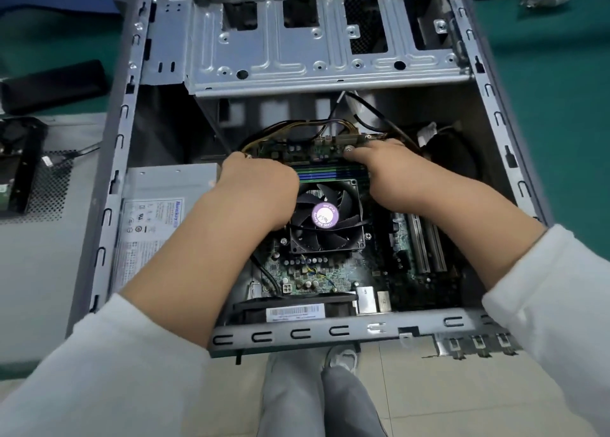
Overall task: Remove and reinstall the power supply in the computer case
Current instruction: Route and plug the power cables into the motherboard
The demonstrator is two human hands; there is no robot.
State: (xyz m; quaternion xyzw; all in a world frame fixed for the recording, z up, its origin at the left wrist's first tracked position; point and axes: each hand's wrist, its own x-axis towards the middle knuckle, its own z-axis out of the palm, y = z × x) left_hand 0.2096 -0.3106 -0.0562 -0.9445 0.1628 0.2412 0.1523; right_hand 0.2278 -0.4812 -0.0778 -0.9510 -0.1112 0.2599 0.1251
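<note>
Inside case point(99, 225): PSU point(158, 212) seated at left wall. Left hand point(260, 185), right hand point(386, 169) at motherboard's point(330, 271) far edge, fingers curled; grip unclear. Likely step: power connector. Next: firm, straight pull or push.

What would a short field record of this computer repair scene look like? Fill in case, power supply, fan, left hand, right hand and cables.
case: computer case, open, on its side
power supply: power supply, grey box seated at the case's left wall
fan: CPU fan, black, purple label
left hand: left hand, at motherboard's far edge; grip hidden
right hand: right hand, fingers bent onto the far edge
cables: yellow-and-black cables beyond the hands
</note>
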